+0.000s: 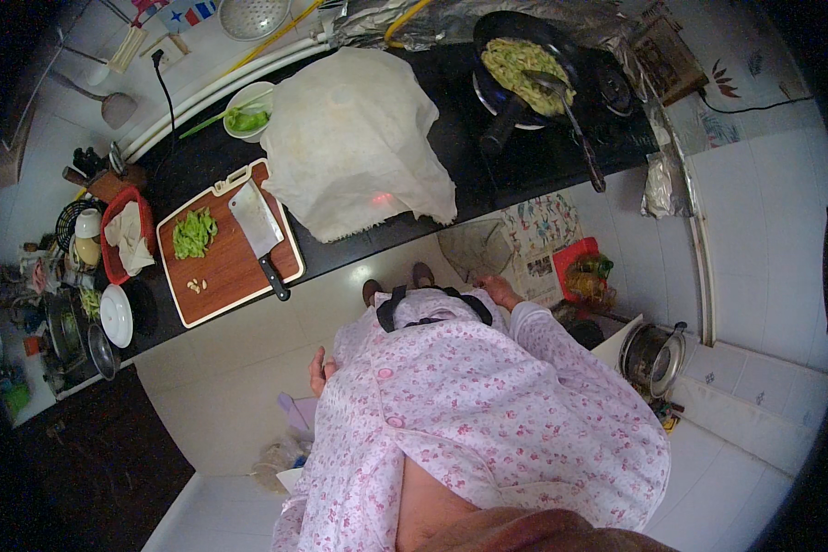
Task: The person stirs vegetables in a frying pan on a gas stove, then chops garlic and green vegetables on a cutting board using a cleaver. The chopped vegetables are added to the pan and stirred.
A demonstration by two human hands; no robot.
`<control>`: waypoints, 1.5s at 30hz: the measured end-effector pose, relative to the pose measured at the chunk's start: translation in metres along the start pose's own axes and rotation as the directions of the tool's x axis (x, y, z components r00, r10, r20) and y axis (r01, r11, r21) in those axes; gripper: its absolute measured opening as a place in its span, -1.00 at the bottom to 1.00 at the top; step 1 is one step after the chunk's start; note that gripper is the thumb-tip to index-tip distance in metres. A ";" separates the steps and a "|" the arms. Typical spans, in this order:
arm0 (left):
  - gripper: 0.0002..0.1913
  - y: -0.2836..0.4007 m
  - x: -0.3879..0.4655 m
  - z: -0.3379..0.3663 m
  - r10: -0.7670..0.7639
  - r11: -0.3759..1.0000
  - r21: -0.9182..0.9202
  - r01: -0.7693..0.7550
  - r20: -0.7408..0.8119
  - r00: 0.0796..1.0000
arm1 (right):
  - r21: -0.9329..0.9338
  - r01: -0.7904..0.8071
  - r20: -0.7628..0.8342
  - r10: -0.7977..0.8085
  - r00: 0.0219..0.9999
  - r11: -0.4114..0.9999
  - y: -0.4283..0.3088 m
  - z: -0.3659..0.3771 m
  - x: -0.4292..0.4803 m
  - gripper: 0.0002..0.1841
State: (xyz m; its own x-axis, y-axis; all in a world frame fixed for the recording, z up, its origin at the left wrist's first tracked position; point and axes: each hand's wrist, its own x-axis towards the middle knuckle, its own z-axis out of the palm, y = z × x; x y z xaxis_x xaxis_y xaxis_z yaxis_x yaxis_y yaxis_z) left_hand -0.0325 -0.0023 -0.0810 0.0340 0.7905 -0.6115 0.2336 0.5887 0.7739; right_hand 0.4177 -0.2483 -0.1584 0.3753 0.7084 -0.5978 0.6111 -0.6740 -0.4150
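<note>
My left hand hangs beside the floral pajama top with its fingers slightly apart, partly hidden by the cloth. My right hand is at the other hip, fingers curled, close to a round mesh strainer or cover; whether it grips anything is unclear. On the black counter lies a wooden cutting board with chopped green vegetable, garlic pieces and a cleaver. A white cloth drapes over something hidden. On the stove, a wok holds sliced food and a metal spatula or ladle.
A white bowl with greens stands behind the board. Left are a red basket with cloth, a white lid and a knife block. Below the counter at right are a red container and metal pots.
</note>
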 end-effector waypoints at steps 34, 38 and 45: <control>-0.62 -0.017 0.014 -0.010 0.016 0.998 0.053 -0.018 0.047 0.999 | -0.156 -0.268 -0.878 -0.009 0.479 0.951 -0.089 -0.355 -0.074 -0.40; -0.62 -0.010 0.006 -0.002 0.005 1.000 0.021 -0.005 0.001 1.000 | -0.116 -0.196 -0.922 -0.032 0.386 0.974 -0.078 -0.366 -0.077 -0.48; -0.62 -0.057 0.041 -0.028 0.012 0.995 0.101 -0.014 0.026 1.000 | 0.145 -0.101 -0.929 0.170 0.329 0.984 -0.067 -0.389 -0.082 -0.60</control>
State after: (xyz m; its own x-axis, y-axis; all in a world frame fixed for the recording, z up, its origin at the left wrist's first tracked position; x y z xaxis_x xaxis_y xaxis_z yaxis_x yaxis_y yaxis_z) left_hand -0.0717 0.0010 -0.1456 0.0621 0.7926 -0.6066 0.3304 0.5572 0.7618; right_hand 0.6177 -0.1797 0.1848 0.8747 0.3127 0.3702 0.4630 -0.7650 -0.4476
